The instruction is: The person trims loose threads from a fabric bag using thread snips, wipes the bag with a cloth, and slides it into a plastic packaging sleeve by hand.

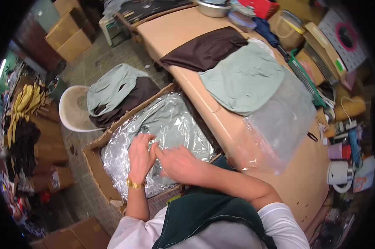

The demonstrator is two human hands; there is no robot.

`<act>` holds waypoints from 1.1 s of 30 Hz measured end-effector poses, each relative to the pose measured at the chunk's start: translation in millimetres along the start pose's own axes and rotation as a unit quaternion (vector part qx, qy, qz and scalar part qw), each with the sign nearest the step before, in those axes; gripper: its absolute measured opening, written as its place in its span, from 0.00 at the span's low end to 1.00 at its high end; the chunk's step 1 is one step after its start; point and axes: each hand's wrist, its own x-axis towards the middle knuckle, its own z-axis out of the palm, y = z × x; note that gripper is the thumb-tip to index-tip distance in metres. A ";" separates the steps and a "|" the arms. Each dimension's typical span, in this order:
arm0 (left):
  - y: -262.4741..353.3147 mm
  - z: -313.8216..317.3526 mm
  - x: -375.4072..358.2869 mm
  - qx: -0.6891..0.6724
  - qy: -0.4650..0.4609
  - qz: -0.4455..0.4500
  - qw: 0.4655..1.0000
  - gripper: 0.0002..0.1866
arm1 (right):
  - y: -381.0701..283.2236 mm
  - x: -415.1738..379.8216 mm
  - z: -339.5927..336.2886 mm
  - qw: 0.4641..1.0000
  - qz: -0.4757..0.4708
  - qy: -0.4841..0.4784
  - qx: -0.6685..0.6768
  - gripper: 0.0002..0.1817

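Below me, an open cardboard box [97, 176] holds pale green garments in clear, shiny plastic bags [177, 114]. My left hand [140, 155], with a gold bracelet on its wrist, is over the bagged garments; its fingers bend to the right, with a gap between them and the thumb. Close beside it, my right hand [177, 162] lies over the plastic, its fingertips near the left thumb. Motion smears the right fingers, and I cannot make out whether they grip the plastic.
On the tan table [295, 193] to the right lie a dark brown cloth [206, 47], a pale green garment [247, 76] and clear plastic bags [285, 120]. A white tub [73, 108] with green and brown garments stands left of the box. A cup [339, 151] and a white jug [338, 173] line the table's right edge.
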 end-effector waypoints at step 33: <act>224.7 -28.8 309.7 -0.640 -0.257 0.060 0.722 0.16 | 349.6 -436.7 6.6 0.697 0.457 0.526 -0.170 0.11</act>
